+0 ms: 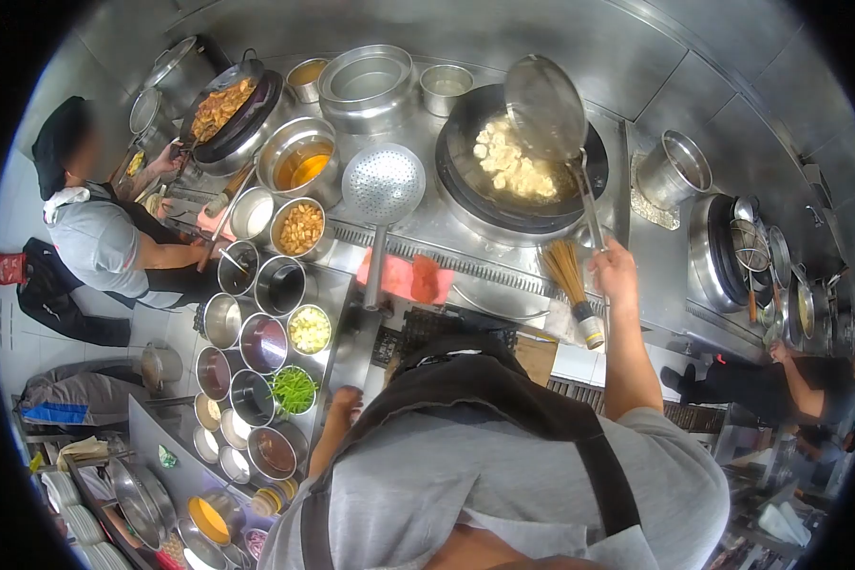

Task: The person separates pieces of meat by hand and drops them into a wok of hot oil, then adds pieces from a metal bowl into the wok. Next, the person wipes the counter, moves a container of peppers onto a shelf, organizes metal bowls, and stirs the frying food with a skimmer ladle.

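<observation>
My right hand (615,269) is closed around the long handle of a round metal skimmer (544,106). The skimmer's bowl is tilted over the right part of a black wok (458,128). Pale yellow pieces of food (515,163) lie in the wok, partly beneath the skimmer. A bamboo wok brush (568,285) lies just left of my right hand. My left hand (347,401) hangs low beside the ingredient counter, close to a pot of cut green vegetables (294,389). Its fingers are too small and unclear to read.
A perforated ladle (383,185) rests on the stove left of the wok, beside a pink cloth (408,275). Several ingredient pots stand at left, including fried cubes (298,228). A co-worker (104,223) works at another wok (223,119). A metal pot (674,169) stands right.
</observation>
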A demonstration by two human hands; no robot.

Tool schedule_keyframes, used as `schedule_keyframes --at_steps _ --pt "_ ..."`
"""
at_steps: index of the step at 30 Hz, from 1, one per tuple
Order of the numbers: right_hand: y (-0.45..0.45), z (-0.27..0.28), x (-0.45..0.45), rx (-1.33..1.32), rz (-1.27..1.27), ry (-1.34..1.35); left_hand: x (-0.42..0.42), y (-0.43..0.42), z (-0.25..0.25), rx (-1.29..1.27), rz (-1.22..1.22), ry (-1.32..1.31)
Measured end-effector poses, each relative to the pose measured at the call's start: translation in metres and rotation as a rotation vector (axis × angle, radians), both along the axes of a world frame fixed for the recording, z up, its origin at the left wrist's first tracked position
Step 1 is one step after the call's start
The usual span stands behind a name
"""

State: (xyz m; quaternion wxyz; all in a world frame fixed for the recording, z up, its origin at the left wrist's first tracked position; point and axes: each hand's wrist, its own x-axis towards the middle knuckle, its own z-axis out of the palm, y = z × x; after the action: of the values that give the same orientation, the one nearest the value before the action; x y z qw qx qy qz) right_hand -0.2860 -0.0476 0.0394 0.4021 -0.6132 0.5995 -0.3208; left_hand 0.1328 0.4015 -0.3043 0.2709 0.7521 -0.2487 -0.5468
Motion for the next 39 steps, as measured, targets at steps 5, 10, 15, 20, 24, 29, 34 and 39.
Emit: schedule_keyframes --at_steps 5,10,15,20,24,29,34,39 --pt "-0.007 0.001 -0.011 -0.066 -0.086 0.165 -0.011 -0.007 0.030 0.024 0.067 -0.138" --pt "-0.016 -0.061 -0.009 0.109 -0.138 -0.034 0.020 0.011 -0.003 -0.308 -0.699 -0.496" --pt "-0.024 -0.060 0.041 0.380 -0.101 -0.499 -0.007 -0.002 0.006 0.319 0.389 0.179" --pt "-0.074 -0.070 0.079 0.336 -0.134 -0.631 -0.006 -0.029 0.053 0.300 0.305 0.101" --pt "-0.092 -0.048 0.076 0.256 -0.013 -0.414 0.012 -0.025 0.033 0.106 -0.337 -0.254" --pt "-0.062 -0.014 0.063 0.197 0.075 -0.317 0.002 -0.008 0.021 0.067 -0.274 -0.213" --pt "-0.044 -0.014 0.047 0.056 0.123 -0.186 -0.005 0.010 0.004 0.157 -0.303 -0.176" --pt "-0.032 -0.012 0.029 0.082 0.143 -0.162 0.000 0.007 -0.006 0.168 -0.222 -0.131"
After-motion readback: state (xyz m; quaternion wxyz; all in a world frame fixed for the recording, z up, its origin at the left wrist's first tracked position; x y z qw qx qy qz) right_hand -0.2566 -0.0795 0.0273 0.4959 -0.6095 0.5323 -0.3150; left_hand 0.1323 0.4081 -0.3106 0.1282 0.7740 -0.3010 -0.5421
